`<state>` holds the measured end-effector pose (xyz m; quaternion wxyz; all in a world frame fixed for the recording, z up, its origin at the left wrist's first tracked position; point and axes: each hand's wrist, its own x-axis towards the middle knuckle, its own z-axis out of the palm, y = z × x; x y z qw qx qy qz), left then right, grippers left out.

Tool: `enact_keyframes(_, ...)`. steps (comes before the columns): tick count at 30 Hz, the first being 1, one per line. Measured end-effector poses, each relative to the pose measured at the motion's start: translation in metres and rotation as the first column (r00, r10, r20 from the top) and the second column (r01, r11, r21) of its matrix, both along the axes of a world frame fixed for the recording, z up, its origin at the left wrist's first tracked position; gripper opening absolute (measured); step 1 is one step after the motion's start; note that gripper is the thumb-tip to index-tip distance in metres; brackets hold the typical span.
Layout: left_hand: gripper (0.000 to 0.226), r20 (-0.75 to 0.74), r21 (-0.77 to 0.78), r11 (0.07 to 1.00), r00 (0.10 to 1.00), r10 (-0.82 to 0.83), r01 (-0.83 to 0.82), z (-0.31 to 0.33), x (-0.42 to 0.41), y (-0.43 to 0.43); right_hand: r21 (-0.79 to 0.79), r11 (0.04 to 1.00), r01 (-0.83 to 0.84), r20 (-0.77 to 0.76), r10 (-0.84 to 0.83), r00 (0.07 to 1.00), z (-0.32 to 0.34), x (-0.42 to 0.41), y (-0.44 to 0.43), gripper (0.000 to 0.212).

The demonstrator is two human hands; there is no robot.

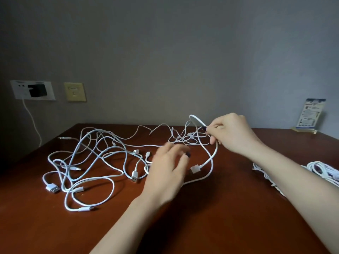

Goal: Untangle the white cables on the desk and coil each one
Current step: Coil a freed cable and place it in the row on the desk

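Note:
Several white cables (pixel 95 158) lie tangled across the left and middle of the brown desk (pixel 220 208). My right hand (pixel 233 132) is raised above the desk's far side and pinches a loop of one white cable (pixel 197 119). That cable hangs down to a USB plug (pixel 194 169) near the desk top. My left hand (pixel 168 169) hovers blurred over the middle of the tangle, fingers spread and holding nothing. More white cables (pixel 319 169) lie bunched at the right edge, partly behind my right forearm.
A black charger (pixel 37 90) sits in a wall socket at the left, with a white cord running down behind the desk. A yellow wall plate (pixel 74 92) is beside it. A printed card on a stand (pixel 310 114) stands at the desk's far right.

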<state>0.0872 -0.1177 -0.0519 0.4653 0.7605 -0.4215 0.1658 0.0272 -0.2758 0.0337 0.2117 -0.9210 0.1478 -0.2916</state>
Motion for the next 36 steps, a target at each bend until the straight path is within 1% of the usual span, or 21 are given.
enact_keyframes(1, 0.035, -0.072, -0.005, 0.995, 0.992, -0.104, 0.104, 0.002, -0.005, -0.001, -0.002, 1.0, -0.013, 0.01, 0.013, 1.0, 0.003, -0.003, 0.004, 0.025)
enact_keyframes(2, 0.036, -0.082, 0.044, 0.987, 0.985, -0.15, 0.154, 0.003, -0.008, -0.001, -0.008, 1.0, -0.026, 0.018, 0.026, 1.0, 0.005, -0.005, 0.009, 0.023)
enact_keyframes(4, 0.043, 0.148, 0.204, 0.976, 0.984, -0.101, 0.069, -0.003, -0.014, -0.001, -0.015, 0.998, -0.054, 0.039, 0.054, 0.998, 0.009, -0.008, 0.018, 0.021)
enact_keyframes(6, 0.04, 0.343, 0.247, 0.968, 0.938, -0.051, -0.038, -0.01, -0.017, -0.003, -0.011, 0.997, -0.078, 0.078, 0.079, 0.994, 0.011, -0.009, 0.03, 0.021)
enact_keyframes(8, 0.024, 0.432, 0.178, 0.975, 0.901, 0.043, -0.132, -0.007, -0.015, -0.006, -0.019, 0.996, -0.084, 0.128, 0.086, 0.988, 0.014, -0.008, 0.042, 0.021)
enact_keyframes(10, 0.024, 0.489, 0.061, 0.971, 0.855, 0.174, -0.233, -0.001, -0.02, 0.001, -0.017, 0.998, -0.058, 0.187, 0.06, 0.981, 0.017, -0.008, 0.054, 0.025)
enact_keyframes(13, 0.023, 0.334, -0.039, 0.97, 0.912, 0.238, -0.239, 0.012, -0.014, 0.006, 0.002, 0.999, -0.041, 0.256, 0.039, 0.966, 0.015, -0.005, 0.067, 0.026)
enact_keyframes(14, 0.02, 0.228, -0.063, 0.974, 0.947, 0.228, -0.22, 0.009, -0.01, 0.006, 0.027, 0.998, -0.055, 0.255, 0.046, 0.966, 0.011, -0.002, 0.07, 0.026)
enact_keyframes(16, 0.011, -0.049, -0.155, 0.984, 0.995, 0.086, -0.092, 0.012, 0.006, -0.003, 0.13, 0.986, -0.103, 0.25, 0.068, 0.966, 0.004, 0.005, 0.073, 0.028)
enact_keyframes(17, 0.019, -0.115, -0.212, 0.975, 0.992, 0.042, -0.066, 0.009, 0.013, -0.006, 0.194, 0.973, -0.128, 0.256, 0.076, 0.964, 0.002, 0.008, 0.072, 0.031)
enact_keyframes(20, 0.02, -0.053, -0.317, 0.947, 0.998, 0.043, -0.057, 0.01, -0.003, 0.011, 0.265, 0.955, -0.133, 0.344, 0.035, 0.938, -0.01, 0.016, 0.061, 0.023)
enact_keyframes(21, 0.027, -0.052, -0.374, 0.927, 0.999, 0.002, -0.021, 0.012, -0.006, 0.015, 0.215, 0.973, -0.087, 0.373, 0.001, 0.928, -0.016, 0.018, 0.056, 0.012)
enact_keyframes(22, 0.032, -0.119, -0.429, 0.902, 0.987, -0.104, 0.043, 0.016, -0.012, 0.023, 0.134, 0.991, -0.015, 0.373, -0.037, 0.927, -0.023, 0.018, 0.052, 0.01)
enact_keyframes(24, 0.035, -0.247, -0.465, 0.876, 0.933, -0.263, 0.124, 0.02, -0.004, 0.023, -0.069, 0.993, 0.094, 0.298, -0.069, 0.952, -0.037, 0.019, 0.044, 0.044)
enact_keyframes(26, 0.033, -0.405, -0.489, 0.857, 0.828, -0.386, 0.16, 0.022, 0.004, 0.023, -0.221, 0.96, 0.174, 0.188, -0.133, 0.973, -0.047, 0.021, 0.035, 0.06)
enact_keyframes(28, 0.032, -0.469, -0.513, 0.834, 0.748, -0.469, 0.202, 0.018, 0.006, 0.023, -0.278, 0.942, 0.188, 0.063, -0.177, 0.982, -0.057, 0.023, 0.027, 0.05)
enact_keyframes(30, 0.033, -0.507, -0.586, 0.786, 0.666, -0.547, 0.2, 0.015, 0.009, 0.024, -0.229, 0.966, 0.124, 0.025, -0.121, 0.992, -0.064, 0.02, 0.027, 0.02)
enact_keyframes(31, 0.033, -0.524, -0.629, 0.757, 0.624, -0.581, 0.177, 0.017, 0.011, 0.024, -0.184, 0.979, 0.085, 0.03, -0.081, 0.996, -0.065, 0.017, 0.028, 0.018)
enact_keyframes(32, 0.033, -0.538, -0.664, 0.734, 0.589, -0.603, 0.145, 0.018, 0.014, 0.024, -0.183, 0.981, 0.056, 0.044, -0.049, 0.998, -0.067, 0.015, 0.029, 0.031)
enact_keyframes(34, 0.032, -0.558, -0.733, 0.678, 0.518, -0.648, 0.059, 0.02, 0.019, 0.027, -0.254, 0.967, 0.006, 0.042, 0.005, 0.999, -0.067, 0.008, 0.037, 0.039)
enact_keyframes(36, 0.031, -0.576, -0.775, 0.631, 0.443, -0.687, -0.028, 0.02, 0.025, 0.028, -0.376, 0.926, -0.038, 0.068, 0.069, 0.995, -0.068, 0.002, 0.042, 0.034)
